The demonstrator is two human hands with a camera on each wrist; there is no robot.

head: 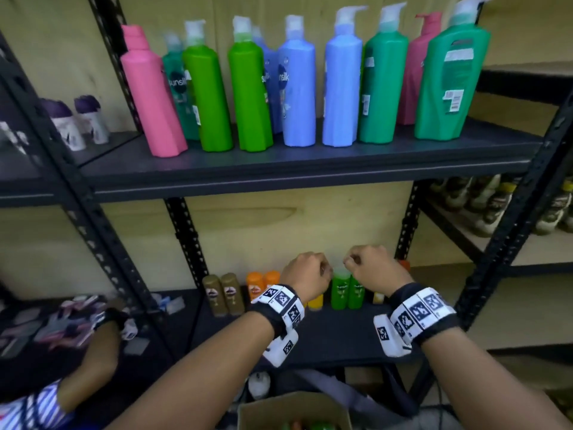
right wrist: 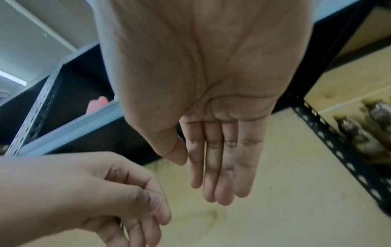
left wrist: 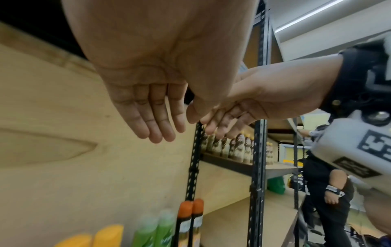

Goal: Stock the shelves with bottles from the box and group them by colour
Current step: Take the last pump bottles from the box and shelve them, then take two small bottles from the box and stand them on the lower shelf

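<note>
Neither hand is gripping anything: the left hand (head: 305, 271) and the right hand (head: 373, 268) are hovering side by side above the lower shelf (head: 335, 333), and both wrist views are showing straight, relaxed fingers with bare palms.

Nearest of all, the box (head: 294, 411) is sitting low between the forearms, with a few coloured bottle tops showing inside it. So the step in hand is probably reaching back down for the next bottle. Doing it well means drawing both hands straight back first, since the front lip of the lower shelf is lying between the wrists and the box.

Just past the hands, the small green bottles (head: 347, 290) are standing as a pair directly under the fingers, the orange bottles (head: 263, 285) to their left and the brown bottles (head: 223, 294) beyond those. A careless drop of the wrist could be tipping the green pair.

Open room is lying in front of this row, on bare dark shelf. Black uprights are closing in both sides.

Farthest up, the upper shelf (head: 310, 169) is overhanging the hands, its big pump bottles (head: 297, 85) still mixed by colour.
</note>
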